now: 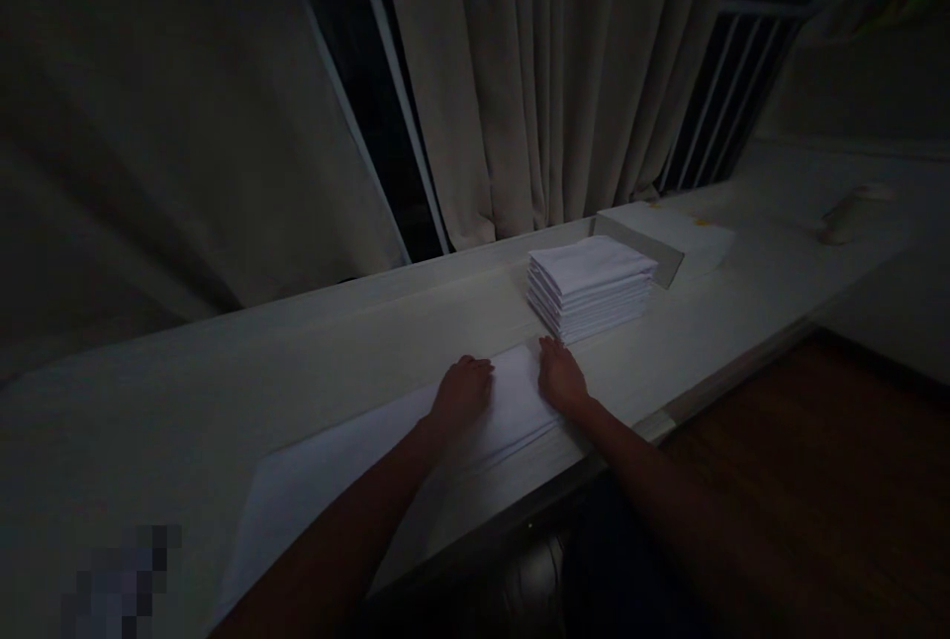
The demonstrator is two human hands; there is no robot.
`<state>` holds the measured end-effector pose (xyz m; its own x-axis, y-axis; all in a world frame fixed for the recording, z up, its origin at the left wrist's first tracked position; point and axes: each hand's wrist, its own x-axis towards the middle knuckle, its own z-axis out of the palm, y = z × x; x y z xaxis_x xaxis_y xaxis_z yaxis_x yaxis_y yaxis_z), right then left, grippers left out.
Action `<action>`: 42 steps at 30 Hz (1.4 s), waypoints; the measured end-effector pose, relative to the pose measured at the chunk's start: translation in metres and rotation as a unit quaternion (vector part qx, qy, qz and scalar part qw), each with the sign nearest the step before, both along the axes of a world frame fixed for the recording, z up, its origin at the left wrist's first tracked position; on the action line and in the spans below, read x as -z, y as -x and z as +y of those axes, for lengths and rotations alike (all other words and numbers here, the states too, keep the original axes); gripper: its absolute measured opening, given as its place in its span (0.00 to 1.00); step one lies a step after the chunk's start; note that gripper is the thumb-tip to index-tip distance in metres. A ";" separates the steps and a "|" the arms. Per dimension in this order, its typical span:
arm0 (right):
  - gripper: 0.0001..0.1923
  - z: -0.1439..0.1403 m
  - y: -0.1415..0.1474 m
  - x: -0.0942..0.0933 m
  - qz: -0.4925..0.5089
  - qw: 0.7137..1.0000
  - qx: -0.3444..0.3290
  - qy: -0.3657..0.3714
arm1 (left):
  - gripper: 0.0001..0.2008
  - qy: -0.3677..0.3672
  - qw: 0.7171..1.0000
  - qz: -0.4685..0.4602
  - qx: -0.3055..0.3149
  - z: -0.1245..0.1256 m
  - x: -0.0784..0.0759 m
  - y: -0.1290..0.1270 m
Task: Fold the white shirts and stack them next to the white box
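Observation:
A long strip of white folded cloth [514,402] lies along the pale table, with layered edges at its near right side. My left hand [466,390] rests on top of it, back up, the fingers slightly bent. At the cloth's right end is my right hand [562,374], touching the edge with its fingers stretched toward the far side. Just beyond my right hand stands a neat stack of folded white cloths [598,288]. The undersides of both hands are hidden.
Behind the stack lies an open white box [675,238]. A pale cup-like object [853,214] stands farther right on the table [416,318]. Curtains [549,75] hang along the back edge. A pixelated patch covers something at lower left. The room is dim.

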<state>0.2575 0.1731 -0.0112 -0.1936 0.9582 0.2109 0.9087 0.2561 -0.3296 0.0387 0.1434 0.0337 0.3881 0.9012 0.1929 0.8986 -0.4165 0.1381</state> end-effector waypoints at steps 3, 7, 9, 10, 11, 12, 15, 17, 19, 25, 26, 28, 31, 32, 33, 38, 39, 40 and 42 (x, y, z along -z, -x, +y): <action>0.30 -0.005 0.001 0.001 -0.005 0.999 -0.051 -0.007 | 0.22 -0.012 1.000 -0.002 0.020 0.030 0.012 -0.048; 0.31 -0.005 0.016 0.003 -0.008 0.995 -0.100 0.001 | 0.24 -0.019 0.999 0.013 0.023 0.038 0.029 -0.066; 0.31 -0.004 0.019 0.005 -0.019 0.994 -0.109 0.012 | 0.24 -0.021 0.999 0.017 0.018 0.035 0.036 -0.066; 0.31 -0.004 0.019 0.006 -0.028 0.993 -0.113 0.015 | 0.25 -0.022 0.999 0.019 0.014 0.034 0.039 -0.065; 0.32 -0.005 0.017 0.008 -0.040 0.993 -0.113 0.015 | 0.25 -0.023 0.999 0.021 0.010 0.033 0.041 -0.065; 0.32 -0.008 0.014 0.009 -0.052 0.992 -0.113 0.013 | 0.25 -0.024 0.999 0.023 0.007 0.032 0.043 -0.064; 0.28 -0.021 0.002 0.009 -0.085 0.990 -0.113 -0.005 | 0.26 -0.026 0.999 0.029 -0.002 0.032 0.046 -0.063; 0.27 -0.034 -0.007 0.007 -0.094 0.988 -0.118 -0.024 | 0.26 -0.029 0.999 0.034 -0.007 0.032 0.046 -0.063; 0.29 -0.051 -0.015 0.005 -0.096 0.987 -0.122 -0.042 | 0.27 -0.033 0.999 0.038 -0.012 0.031 0.046 -0.064; 0.28 -0.103 -0.039 -0.002 -0.120 0.984 -0.120 -0.049 | 0.32 -0.033 0.998 0.044 -0.020 0.029 0.046 -0.067; 0.27 -0.110 -0.042 -0.003 -0.124 0.984 -0.117 -0.048 | 0.32 -0.032 0.998 0.045 -0.022 0.028 0.046 -0.067; 0.26 -0.120 -0.045 -0.005 -0.129 0.985 -0.104 -0.047 | 0.33 -0.030 0.998 0.047 -0.027 0.027 0.045 -0.068; 0.25 -0.125 -0.042 -0.005 -0.132 0.987 -0.075 -0.045 | 0.33 -0.030 0.998 0.049 -0.032 0.028 0.040 -0.073; 0.25 -0.124 -0.039 -0.005 -0.132 0.988 -0.065 -0.043 | 0.33 -0.030 0.998 0.050 -0.037 0.028 0.038 -0.076; 0.25 -0.123 -0.037 -0.005 -0.132 0.989 -0.057 -0.041 | 0.33 -0.031 0.997 0.050 -0.044 0.026 0.035 -0.079; 0.24 -0.121 -0.034 -0.001 -0.135 0.989 -0.034 -0.046 | 0.37 -0.049 0.990 0.043 -0.127 -0.019 0.021 -0.069; 0.24 -0.121 -0.035 0.000 -0.136 0.989 -0.031 -0.048 | 0.37 -0.058 0.986 0.043 -0.153 -0.038 0.021 -0.059; 0.24 -0.121 -0.036 0.000 -0.138 0.989 -0.028 -0.050 | 0.37 -0.067 0.981 0.044 -0.178 -0.058 0.021 -0.046; 0.25 -0.121 -0.034 -0.002 -0.140 0.988 -0.023 -0.055 | 0.36 -0.076 0.972 0.051 -0.216 -0.101 0.027 -0.016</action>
